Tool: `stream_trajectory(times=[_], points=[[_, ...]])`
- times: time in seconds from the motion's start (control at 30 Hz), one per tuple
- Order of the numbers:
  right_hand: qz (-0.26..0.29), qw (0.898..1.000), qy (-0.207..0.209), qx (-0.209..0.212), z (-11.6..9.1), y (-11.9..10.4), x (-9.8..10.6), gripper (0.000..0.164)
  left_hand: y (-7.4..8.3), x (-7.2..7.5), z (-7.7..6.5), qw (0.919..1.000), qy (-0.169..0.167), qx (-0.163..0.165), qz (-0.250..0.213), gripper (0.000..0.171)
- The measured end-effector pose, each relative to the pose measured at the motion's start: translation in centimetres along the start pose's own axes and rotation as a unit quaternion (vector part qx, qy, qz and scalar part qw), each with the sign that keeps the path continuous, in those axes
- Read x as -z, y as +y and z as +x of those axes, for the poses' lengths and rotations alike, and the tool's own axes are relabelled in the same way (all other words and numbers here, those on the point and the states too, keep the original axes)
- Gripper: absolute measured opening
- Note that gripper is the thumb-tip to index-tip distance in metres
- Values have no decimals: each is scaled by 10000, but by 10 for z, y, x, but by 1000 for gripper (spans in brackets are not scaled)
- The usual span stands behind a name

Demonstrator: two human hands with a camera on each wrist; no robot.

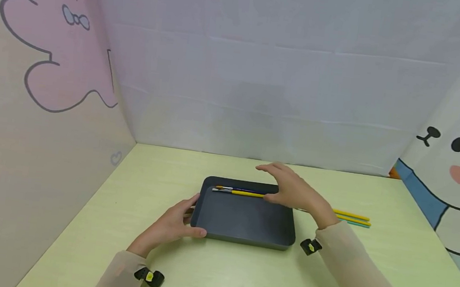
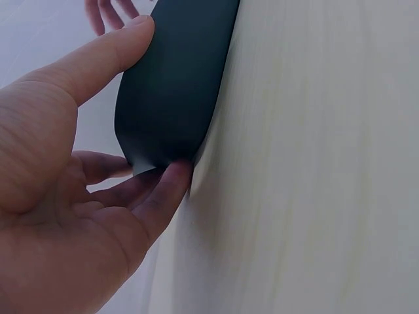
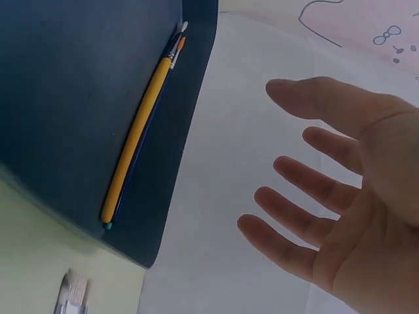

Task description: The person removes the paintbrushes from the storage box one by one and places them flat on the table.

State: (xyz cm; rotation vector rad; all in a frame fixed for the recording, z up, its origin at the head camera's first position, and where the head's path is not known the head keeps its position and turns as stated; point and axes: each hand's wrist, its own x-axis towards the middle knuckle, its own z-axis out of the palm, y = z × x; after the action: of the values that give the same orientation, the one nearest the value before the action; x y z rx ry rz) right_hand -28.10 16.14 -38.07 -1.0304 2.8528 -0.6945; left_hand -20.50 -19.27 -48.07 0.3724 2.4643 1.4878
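A dark grey rectangular tray lies on the table. My left hand holds its near left corner, thumb against the front rim and fingers curled about the side and lower edge, as the left wrist view shows. Along the tray's far side rest two paintbrushes, one with a yellow handle and one with a dark blue handle, bristles toward the left. Above the tray's far right part hovers my right hand, fingers spread and bent slightly, nothing in it.
Right of the tray, several more paintbrushes with yellow and teal handles lie on the pale yellow table, partly behind the right wrist. A white curtain stands at the back, with cartoon-printed panels on both sides.
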Motion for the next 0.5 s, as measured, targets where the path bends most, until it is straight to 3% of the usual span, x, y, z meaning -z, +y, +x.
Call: stream_trajectory(times=[0.27, 0.5], points=[[230, 9969, -722, 217, 28, 3, -8, 76, 1, 1, -1, 10000, -26, -20, -62, 117], [95, 9904, -1317, 405, 45, 7, -22, 72, 1, 0, 0, 10000, 58, 52, 13, 117]])
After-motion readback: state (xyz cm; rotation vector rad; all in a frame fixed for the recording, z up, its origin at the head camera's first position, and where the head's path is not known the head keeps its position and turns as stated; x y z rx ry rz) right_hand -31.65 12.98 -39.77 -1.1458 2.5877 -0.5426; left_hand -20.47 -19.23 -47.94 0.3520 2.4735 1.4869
